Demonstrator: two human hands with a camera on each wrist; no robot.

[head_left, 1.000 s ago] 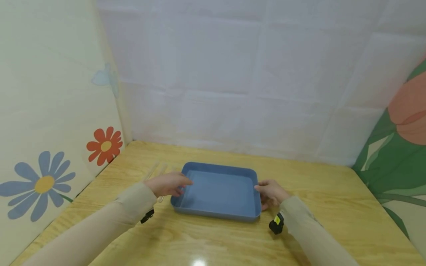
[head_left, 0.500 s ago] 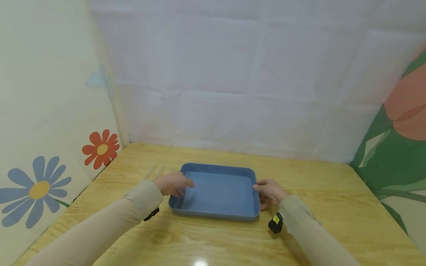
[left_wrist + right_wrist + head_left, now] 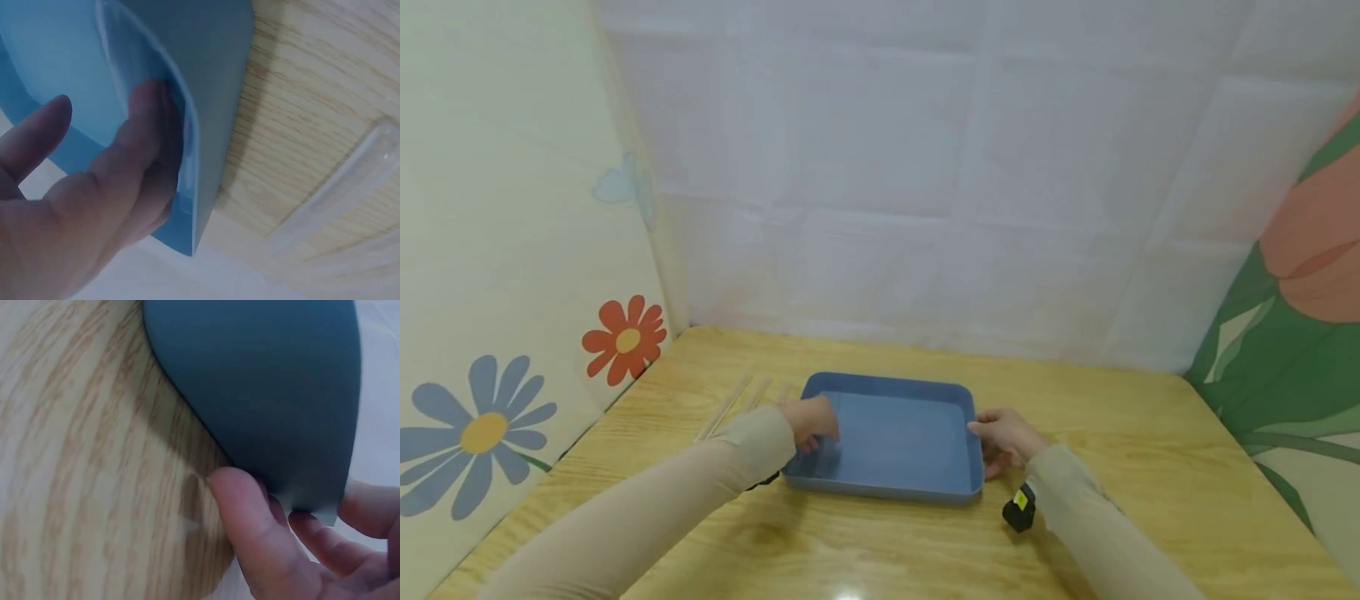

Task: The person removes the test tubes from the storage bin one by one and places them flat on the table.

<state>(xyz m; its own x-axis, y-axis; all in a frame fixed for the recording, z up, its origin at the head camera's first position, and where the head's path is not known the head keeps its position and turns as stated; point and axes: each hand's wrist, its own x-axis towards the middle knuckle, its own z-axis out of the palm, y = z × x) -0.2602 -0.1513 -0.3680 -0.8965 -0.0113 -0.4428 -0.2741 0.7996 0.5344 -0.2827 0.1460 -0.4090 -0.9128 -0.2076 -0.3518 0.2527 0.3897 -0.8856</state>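
Observation:
A blue rectangular tray [image 3: 895, 442] rests on the wooden table. My left hand [image 3: 811, 421] reaches over its left side, fingers pointing down inside along the wall. In the left wrist view, those fingers [image 3: 147, 119] are beside a clear strip [image 3: 115, 47] lying along the inner wall, while the thumb stays apart. My right hand [image 3: 1006, 437] holds the tray's right wall, thumb at the rim and fingers against the outside. The right wrist view shows its fingertips [image 3: 237, 490] on the outer wall [image 3: 269, 394].
Several clear strips [image 3: 724, 408] lie on the table [image 3: 880, 554] left of the tray, partly behind the left forearm. A white sheet [image 3: 865, 167] hangs at the back. Flower-printed panels [image 3: 490, 250] stand on both sides.
My left hand has moved right, further over the tray's left side, and its fingers now point down inside. The right hand keeps its hold on the right wall.

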